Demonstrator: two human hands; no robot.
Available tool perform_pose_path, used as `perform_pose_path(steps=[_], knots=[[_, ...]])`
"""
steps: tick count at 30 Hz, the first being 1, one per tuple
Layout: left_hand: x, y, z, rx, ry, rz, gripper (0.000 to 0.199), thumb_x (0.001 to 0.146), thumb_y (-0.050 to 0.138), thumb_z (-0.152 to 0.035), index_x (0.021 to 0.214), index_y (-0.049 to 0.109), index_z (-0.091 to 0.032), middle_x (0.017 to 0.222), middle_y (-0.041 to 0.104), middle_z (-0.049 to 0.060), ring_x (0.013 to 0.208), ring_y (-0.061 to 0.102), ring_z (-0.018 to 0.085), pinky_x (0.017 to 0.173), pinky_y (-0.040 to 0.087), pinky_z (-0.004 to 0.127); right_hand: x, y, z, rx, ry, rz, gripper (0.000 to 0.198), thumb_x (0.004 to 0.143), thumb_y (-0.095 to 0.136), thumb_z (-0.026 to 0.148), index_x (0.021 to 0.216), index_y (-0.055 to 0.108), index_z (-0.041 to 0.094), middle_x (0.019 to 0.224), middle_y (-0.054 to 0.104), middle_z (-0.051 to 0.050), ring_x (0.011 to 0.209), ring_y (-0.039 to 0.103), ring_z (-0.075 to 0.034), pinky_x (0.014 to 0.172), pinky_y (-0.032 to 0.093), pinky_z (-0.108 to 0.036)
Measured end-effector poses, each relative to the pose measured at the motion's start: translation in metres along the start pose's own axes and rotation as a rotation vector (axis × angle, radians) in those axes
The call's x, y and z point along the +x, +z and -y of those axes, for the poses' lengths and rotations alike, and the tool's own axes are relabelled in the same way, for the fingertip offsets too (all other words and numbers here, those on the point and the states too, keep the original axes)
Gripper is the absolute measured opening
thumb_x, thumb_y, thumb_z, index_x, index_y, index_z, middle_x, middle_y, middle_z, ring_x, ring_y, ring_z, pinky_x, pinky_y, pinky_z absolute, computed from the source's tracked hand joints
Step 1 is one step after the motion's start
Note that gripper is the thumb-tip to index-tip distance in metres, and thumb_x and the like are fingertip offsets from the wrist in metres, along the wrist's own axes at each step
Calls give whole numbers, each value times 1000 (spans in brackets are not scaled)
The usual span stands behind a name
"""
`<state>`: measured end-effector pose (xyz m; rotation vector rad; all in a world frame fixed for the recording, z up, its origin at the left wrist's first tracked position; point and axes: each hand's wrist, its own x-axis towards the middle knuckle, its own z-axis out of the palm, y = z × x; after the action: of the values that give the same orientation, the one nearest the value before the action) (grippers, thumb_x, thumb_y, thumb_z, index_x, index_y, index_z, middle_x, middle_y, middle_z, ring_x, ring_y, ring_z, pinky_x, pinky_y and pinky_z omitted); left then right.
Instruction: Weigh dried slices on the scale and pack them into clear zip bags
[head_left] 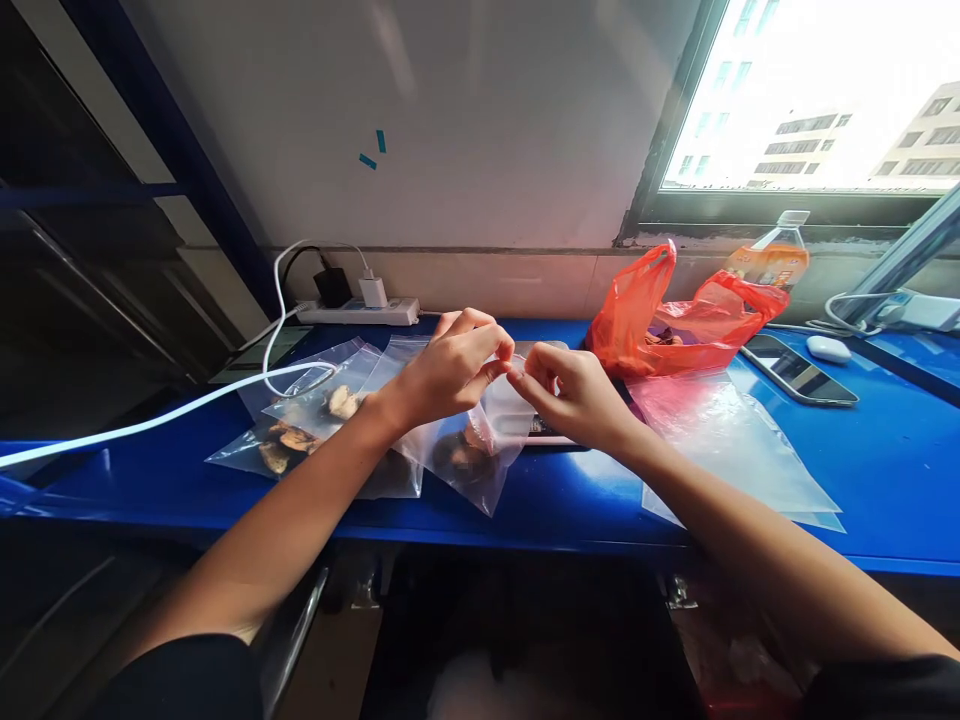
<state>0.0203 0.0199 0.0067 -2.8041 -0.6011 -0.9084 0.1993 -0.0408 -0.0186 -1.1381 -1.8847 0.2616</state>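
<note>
From my remote seat, I have the left hand (466, 368) and the right hand (571, 392) nearly meeting above the middle of a glossy blue tabletop (900, 480). On each, thumb and forefinger are pressed together, pinching the top edge of a small clear plastic bag (504, 405) that hangs between them. Behind and below it I make out a pale, flat device with a small dark display (559, 440), partly hidden by the bag and my right hand. Just left and nearer lies a clear plastic bag of brown dried pieces (459, 455); its overlap with the pinched one keeps me from telling whether the two are separate. Farther left, beneath my left forearm, more clear bags of tan dried chunks (289, 445) overlap, with a curved white cable (187, 427) crossing above them. At the far left side sits a long white power strip (360, 314). To the right, a crumpled red plastic carrier bag (630, 320) stands with brown pieces inside, and flat translucent plastic bags (750, 460) lie stacked on its near side. Farther right rests a dark-screened phone (799, 370) beside a white rounded mouse (829, 349).
</note>
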Motion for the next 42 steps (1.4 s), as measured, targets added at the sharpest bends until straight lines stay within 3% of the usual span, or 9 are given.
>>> perform_pose_path(steps=[7, 11, 16, 21, 24, 30, 35, 39, 42], knots=[[0, -7, 26, 34, -29, 16, 18, 85, 56, -34, 80, 61, -19, 82, 65, 4, 99, 49, 25, 95, 29, 46, 6, -10, 8, 46, -22, -105, 45, 87, 51, 44, 54, 37, 16, 53, 39, 2, 53, 33, -7, 52, 27, -23], [-3, -14, 36, -107, -104, -87, 18, 83, 58, -34, 75, 61, -18, 78, 63, 3, 92, 52, 22, 85, 39, 39, 7, -13, 3, 151, 72, -138, 34, 85, 54, 44, 65, 46, 17, 58, 42, 2, 54, 37, -7, 51, 29, -23], [-7, -21, 47, -488, -326, -303, 26, 84, 59, -42, 72, 56, -19, 56, 46, -2, 49, 40, 10, 47, 31, 25, 7, -11, -7, 269, 158, -142, 37, 83, 57, 41, 111, 45, 20, 66, 48, 4, 60, 47, -10, 57, 37, -24], [-1, -23, 62, -795, -322, -592, 24, 83, 62, -43, 76, 50, -22, 59, 42, -3, 45, 34, 8, 40, 24, 24, 6, -11, -1, 235, 230, -97, 35, 86, 49, 51, 98, 52, 17, 78, 55, -1, 71, 52, -11, 63, 40, -25], [1, -25, 60, -811, -364, -692, 24, 85, 58, -45, 78, 47, -24, 60, 38, -4, 45, 33, 9, 39, 22, 24, 3, -8, 5, 261, 366, -30, 47, 81, 55, 56, 106, 46, 18, 82, 56, -2, 71, 54, -12, 59, 41, -24], [-3, -33, 45, -742, -322, -641, 32, 86, 49, -56, 85, 43, -25, 64, 43, -2, 54, 43, 11, 43, 30, 23, -1, 1, 15, 627, 473, 236, 55, 78, 62, 51, 119, 42, 22, 94, 60, -4, 76, 60, -14, 56, 51, -25], [-4, -27, 46, -748, -293, -635, 24, 86, 54, -46, 87, 41, -26, 74, 50, -2, 50, 41, 9, 45, 34, 24, 18, -9, 19, 726, 370, 156, 43, 79, 62, 50, 111, 55, 23, 99, 61, -4, 79, 61, -14, 57, 56, -26], [-4, -21, 44, -689, -286, -631, 24, 85, 58, -44, 84, 43, -25, 80, 51, -1, 48, 43, 7, 46, 36, 24, 22, -31, 23, 587, 306, 93, 38, 79, 63, 47, 106, 62, 19, 104, 64, -7, 89, 63, -19, 64, 59, -31], [-4, -22, 32, -637, -243, -549, 25, 89, 49, -47, 86, 47, -23, 94, 54, 3, 55, 49, 8, 51, 41, 24, -1, -63, 25, 386, 262, -94, 37, 77, 67, 43, 104, 66, 18, 102, 66, -10, 88, 65, -21, 75, 58, -39]])
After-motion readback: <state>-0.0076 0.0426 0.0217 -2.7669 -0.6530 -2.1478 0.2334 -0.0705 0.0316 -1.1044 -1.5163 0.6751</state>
